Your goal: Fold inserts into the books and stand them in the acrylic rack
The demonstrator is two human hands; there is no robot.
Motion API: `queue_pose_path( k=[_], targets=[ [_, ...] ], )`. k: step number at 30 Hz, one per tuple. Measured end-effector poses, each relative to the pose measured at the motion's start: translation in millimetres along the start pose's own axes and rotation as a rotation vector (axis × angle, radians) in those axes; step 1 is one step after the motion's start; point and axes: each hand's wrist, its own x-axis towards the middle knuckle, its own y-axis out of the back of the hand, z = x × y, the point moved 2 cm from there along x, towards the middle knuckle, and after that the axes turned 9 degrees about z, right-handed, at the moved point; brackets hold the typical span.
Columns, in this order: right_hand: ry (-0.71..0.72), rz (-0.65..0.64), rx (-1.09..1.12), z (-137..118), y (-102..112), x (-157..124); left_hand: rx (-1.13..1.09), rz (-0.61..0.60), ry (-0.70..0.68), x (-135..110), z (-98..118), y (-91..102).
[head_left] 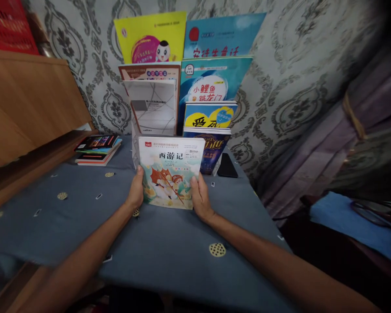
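A white-and-teal picture-covered book stands upright, its front cover facing me, between my two hands. My left hand grips its left edge, and my right hand grips the right edge with the thumb on the cover. Just behind it rises a tiered rack of books. On the rack's left side are a yellow book, a brown-bordered book and a grey-white book. On its right side stand a blue book, a teal book, a yellow-and-blue book and a dark blue book.
A small stack of books lies at the back left of the cloth-covered table. A black phone-like object rests right of the rack. Wooden furniture borders the left; a curtain and blue cloth with glasses are at right.
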Motion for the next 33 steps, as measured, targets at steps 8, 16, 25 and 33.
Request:
queue_pose_path(
  k=[8,16,25,33],
  targets=[
    [0.004,-0.001,-0.025,-1.3,-0.3,-0.1,-0.057,-0.024,0.030,-1.4,1.9,-2.9],
    [0.002,-0.008,-0.027,0.7,0.0,-0.8,-0.075,0.004,0.046,-0.6,0.5,-1.6],
    [0.004,-0.016,-0.021,0.4,0.0,-0.3,-0.071,0.021,0.067,-3.0,3.3,-4.1],
    [0.003,-0.034,-0.008,-0.3,0.1,0.4,-0.068,0.018,0.038,-1.8,2.2,-4.1]
  ],
)
